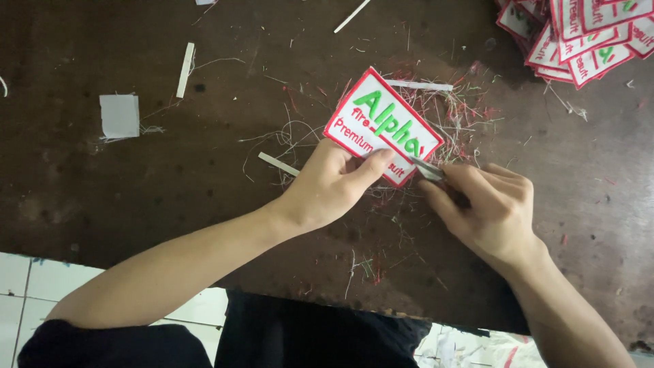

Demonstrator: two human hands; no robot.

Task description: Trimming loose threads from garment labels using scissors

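My left hand pinches the near edge of a white embroidered patch with a red border and green and red lettering, holding it just above the dark table. My right hand grips small metal snips, their tips touching the patch's lower right edge beside my left thumb. Loose red, white and green thread clippings lie under and around the patch.
A stack of similar patches sits at the top right corner. White backing strips and a white square scrap lie on the dark wooden table. The table's near edge runs above a tiled floor.
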